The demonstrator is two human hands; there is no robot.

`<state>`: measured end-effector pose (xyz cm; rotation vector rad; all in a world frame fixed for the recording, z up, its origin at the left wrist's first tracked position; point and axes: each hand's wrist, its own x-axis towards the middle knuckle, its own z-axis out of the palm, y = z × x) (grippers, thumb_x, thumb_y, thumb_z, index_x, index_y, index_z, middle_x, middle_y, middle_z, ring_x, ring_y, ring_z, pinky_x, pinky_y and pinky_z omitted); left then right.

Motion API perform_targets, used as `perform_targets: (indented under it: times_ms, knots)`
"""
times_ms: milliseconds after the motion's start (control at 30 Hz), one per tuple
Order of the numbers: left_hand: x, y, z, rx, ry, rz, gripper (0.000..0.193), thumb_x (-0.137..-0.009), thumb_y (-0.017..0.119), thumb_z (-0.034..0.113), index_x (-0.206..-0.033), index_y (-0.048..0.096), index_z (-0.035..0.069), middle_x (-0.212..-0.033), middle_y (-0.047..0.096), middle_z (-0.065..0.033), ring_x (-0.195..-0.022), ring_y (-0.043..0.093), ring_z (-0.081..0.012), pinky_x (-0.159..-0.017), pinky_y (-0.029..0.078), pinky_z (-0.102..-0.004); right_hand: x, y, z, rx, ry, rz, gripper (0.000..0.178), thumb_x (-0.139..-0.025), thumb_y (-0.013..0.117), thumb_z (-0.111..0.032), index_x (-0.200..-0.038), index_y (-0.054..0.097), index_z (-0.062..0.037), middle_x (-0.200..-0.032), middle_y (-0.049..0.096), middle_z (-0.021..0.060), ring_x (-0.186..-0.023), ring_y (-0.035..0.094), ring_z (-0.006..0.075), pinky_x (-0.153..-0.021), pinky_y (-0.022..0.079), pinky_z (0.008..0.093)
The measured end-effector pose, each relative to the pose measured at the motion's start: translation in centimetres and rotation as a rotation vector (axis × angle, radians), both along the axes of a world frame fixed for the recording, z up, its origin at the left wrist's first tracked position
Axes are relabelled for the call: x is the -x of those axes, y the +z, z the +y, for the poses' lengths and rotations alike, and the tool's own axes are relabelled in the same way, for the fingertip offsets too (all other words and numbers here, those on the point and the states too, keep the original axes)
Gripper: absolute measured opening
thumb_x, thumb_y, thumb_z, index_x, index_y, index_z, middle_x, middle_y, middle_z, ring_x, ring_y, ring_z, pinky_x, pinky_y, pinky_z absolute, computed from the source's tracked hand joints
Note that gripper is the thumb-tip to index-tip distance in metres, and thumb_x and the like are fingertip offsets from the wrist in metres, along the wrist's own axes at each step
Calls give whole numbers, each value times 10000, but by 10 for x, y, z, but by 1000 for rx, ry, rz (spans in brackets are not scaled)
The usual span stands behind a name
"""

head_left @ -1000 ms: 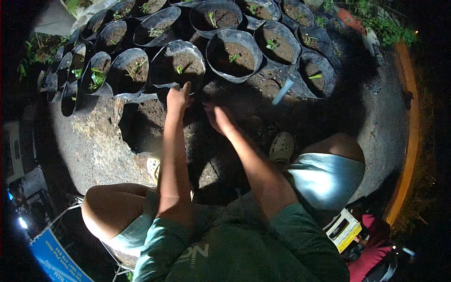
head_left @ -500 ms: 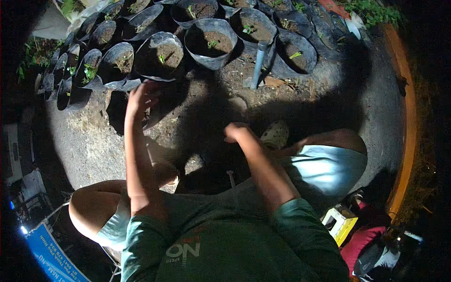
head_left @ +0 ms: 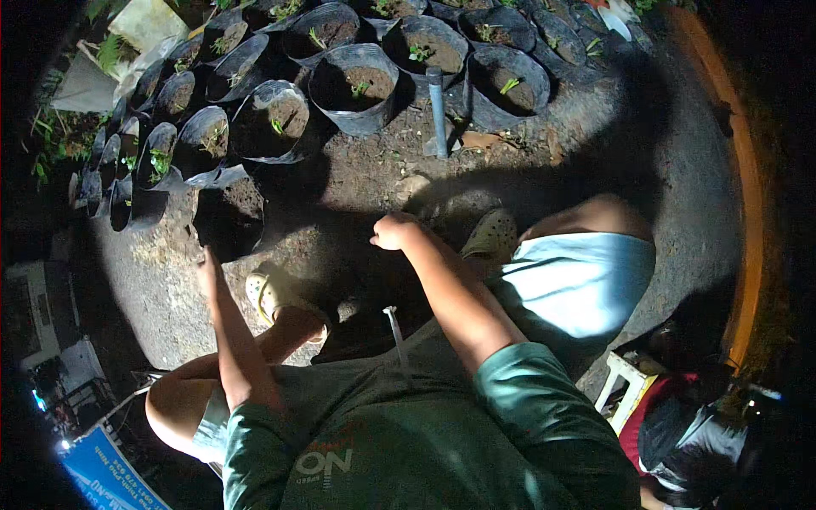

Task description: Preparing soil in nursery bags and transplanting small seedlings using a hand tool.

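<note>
Black soil bag (head_left: 229, 217) on the ground (head_left: 157, 285), left of centre, just in front of the near row of planted bags, mouth open, dark soil inside. Left hand (head_left: 207, 274) at the bag's near left rim, fingers up against it or just beside; can't tell from here if it grips the plastic. Right hand (head_left: 394, 231) well apart, over the middle of the ground, fingers curled in; can't tell if it's closed on anything.

Behind, toward the ground's far edge: rows of black planted bags (head_left: 357, 119), packed rim to rim, soil and small green seedlings (head_left: 360, 89) in many. Blue-grey tube (head_left: 438, 119) upright in front of the row, brown dry leaf (head_left: 481, 140) near its foot, pale stone (head_left: 412, 186) closer in.

Surface is rough, gritty, pale at left, soil-stained at centre, heavy shadow across the middle. Pale clogs (head_left: 270, 295) on the person's feet, either side of the middle. Orange-brown strip (head_left: 745, 204) bends along the ground's right edge; weeds (head_left: 58, 149) at the far left corner. Night all around me. Near right corner: white-and-yellow stool (head_left: 627, 384), beside it another person in red and black. Near left corner: blue sign (head_left: 106, 470).
</note>
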<state>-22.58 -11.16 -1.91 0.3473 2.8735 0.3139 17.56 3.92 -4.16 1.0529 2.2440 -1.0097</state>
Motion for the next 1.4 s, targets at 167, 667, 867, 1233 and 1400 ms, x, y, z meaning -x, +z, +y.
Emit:
perform_targets:
  times_ms: [167,667,867,1233,1400]
  knots:
    - [-19,-35,-13,-80,-108,70,672,-789,394,572,-866,605,-61,-871,583,-295,-889,549,-431,-797,417,-456,29,4,6,54,-274,131,438,-863,424,-404,-989,600,-23,-1079,572,164,-1000,543,326,-870,422,400]
    - [-39,-7,-19,-311,-225,152,402,-821,470,379,-781,611,5,-719,587,-210,-713,556,-379,-690,423,-424,187,32,-10,407,-673,533,513,-785,493,-536,-1002,521,-71,-893,636,107,-654,634,207,-470,483,334]
    - [-42,-1,-21,-180,-304,116,362,-809,471,360,-847,624,33,-909,567,-202,-933,479,-356,-826,375,-449,206,14,-30,542,-881,655,430,-767,599,-353,-1007,449,-29,-745,556,118,-489,544,153,-401,475,317]
    - [-49,19,-13,300,-593,56,345,-757,497,339,-968,642,109,-1010,590,-127,-1065,454,-293,-929,300,-455,195,9,-18,-65,-640,298,333,-769,516,-329,-916,621,-49,-1003,596,185,-968,566,329,-832,445,405]
    - [-106,24,1,269,-660,-239,318,-729,494,341,-878,679,128,-997,614,-124,-1007,523,-316,-896,347,-472,159,-27,15,-35,-786,313,306,-775,503,-299,-903,623,-48,-969,606,182,-944,571,338,-809,454,406]
